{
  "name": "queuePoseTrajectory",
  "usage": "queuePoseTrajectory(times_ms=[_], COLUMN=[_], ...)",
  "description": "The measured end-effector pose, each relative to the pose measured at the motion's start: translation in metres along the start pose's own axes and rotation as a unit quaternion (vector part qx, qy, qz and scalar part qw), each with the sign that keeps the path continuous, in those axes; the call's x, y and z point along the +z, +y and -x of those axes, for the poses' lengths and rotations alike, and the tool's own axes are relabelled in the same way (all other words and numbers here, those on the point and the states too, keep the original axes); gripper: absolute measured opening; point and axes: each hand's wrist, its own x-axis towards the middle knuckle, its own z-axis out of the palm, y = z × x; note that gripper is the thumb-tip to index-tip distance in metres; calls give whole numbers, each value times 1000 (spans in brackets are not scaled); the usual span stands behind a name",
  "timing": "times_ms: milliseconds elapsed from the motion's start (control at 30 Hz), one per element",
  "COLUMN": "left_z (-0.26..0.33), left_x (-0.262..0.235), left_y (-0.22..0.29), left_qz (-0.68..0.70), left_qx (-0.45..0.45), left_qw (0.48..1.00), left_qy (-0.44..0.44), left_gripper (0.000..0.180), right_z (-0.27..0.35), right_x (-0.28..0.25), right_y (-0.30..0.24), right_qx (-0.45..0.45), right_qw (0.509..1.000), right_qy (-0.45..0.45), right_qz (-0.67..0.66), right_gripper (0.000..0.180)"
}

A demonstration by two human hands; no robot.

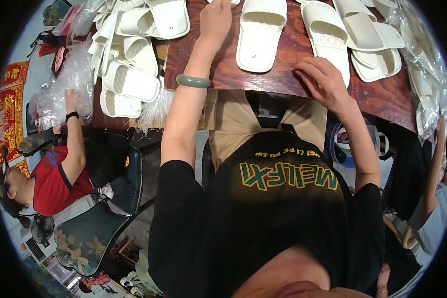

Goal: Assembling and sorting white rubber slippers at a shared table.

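Head view: far to my left a person in a red top [52, 181] sits with a hand on a heap of clear plastic bags [67, 87]. Beside that a pile of white slippers [129, 74] lies jumbled at the worktop's left end, some overhanging the edge. My left hand [215, 19] reaches far forward over the dark wooden worktop [283, 79], a green bangle [193, 81] on the forearm; its fingers run out of the picture's top, so I cannot tell whether they are apart or closed on anything. Just right of it one white slipper [260, 35] lies sole side down, untouched. My right hand [323, 79] rests near the front edge, fingers curled loosely and pressed on the wood, holding nothing. Behind it a second slipper [329, 37] lies just beyond the knuckles, then a stack of more slippers [375, 44], with crumpled plastic wrap [424, 84] along the right rim and another person's arm [434, 169] below it
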Motion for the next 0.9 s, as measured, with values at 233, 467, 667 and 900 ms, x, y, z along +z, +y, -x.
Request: queuePoseTrajectory(times_ms=[233,467,667,900], left_z=[5,15,34,45], left_x=[9,4,-6,3], left_y=[0,13,34,33], left_qz=[29,21,-12,-23], left_qx=[24,-14,-14,12], left_qw=[999,995,993,997], left_qy=[-39,-97,-116,-76], left_gripper=[36,35,34,31], right_z=[-23,-21,-1,0], right_x=[18,23,14,15], right_y=[-22,-17,-13,-30], right_qx=[-81,-125,20,61], right_qw=[991,989,999,998], right_qy=[-66,-15,40,19], right_qz=[84,83,-2,-9], right_gripper=[36,27,22,38])
